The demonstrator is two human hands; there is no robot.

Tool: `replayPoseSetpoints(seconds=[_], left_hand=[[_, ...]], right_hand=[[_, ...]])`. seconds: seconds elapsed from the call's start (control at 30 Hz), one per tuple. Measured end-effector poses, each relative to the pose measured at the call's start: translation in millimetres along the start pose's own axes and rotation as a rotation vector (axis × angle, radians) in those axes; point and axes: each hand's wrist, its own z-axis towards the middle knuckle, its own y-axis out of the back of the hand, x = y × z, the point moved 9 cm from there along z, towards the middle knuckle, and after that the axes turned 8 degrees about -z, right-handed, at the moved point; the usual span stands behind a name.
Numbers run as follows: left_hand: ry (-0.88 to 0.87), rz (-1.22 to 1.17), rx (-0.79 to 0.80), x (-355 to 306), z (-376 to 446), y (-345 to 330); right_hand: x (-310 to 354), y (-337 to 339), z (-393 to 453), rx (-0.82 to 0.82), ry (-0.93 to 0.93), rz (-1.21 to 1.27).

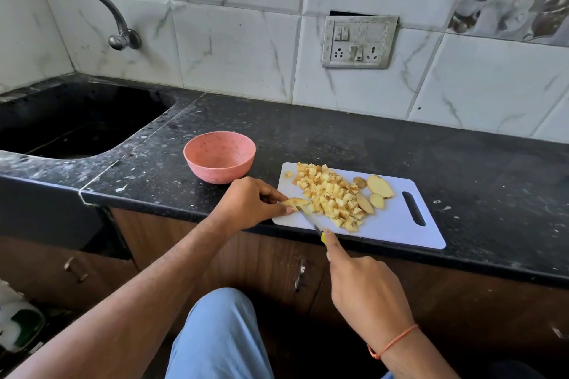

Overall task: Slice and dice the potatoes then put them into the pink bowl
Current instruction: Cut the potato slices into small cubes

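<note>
Left of centre, the pink bowl (219,157) is seen on the black desk (338,138). A potato slice (295,202) is pinched by the left hand (249,203) on the white cutting board (397,224). At centre lies the diced potato pile (331,197) (uncut slices (380,186) beside it). Lower right, the knife (311,222) is gripped by the right hand (366,292), fingers curled.

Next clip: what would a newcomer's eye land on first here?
Probably the heap of diced potato in the middle of the white cutting board. At its near-left edge the left hand pinches a potato piece while the right hand works the knife into it. The pink bowl sits empty left of the board.
</note>
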Motion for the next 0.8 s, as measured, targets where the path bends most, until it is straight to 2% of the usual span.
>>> replayPoseSetpoints(seconds=[0.23, 0.33, 0.63, 0.8], left_hand=[[-0.021, 0.007, 0.035, 0.5, -2.8, -0.1], [-0.023, 0.009, 0.045, 1.3, -3.0, -0.4], [0.001, -0.022, -0.011, 3.8, -3.2, -0.2], [-0.005, -0.016, 0.003, 3.9, -1.4, 0.3]], right_hand=[[-12.2, 4.6, -0.7, -0.162, -0.12, 0.19], [-6.4, 12.8, 6.5, -0.224, -0.139, 0.172], [13.0, 11.5, 28.3, -0.037, -0.126, 0.128], [16.0, 11.4, 31.6, -0.003, -0.125, 0.105]])
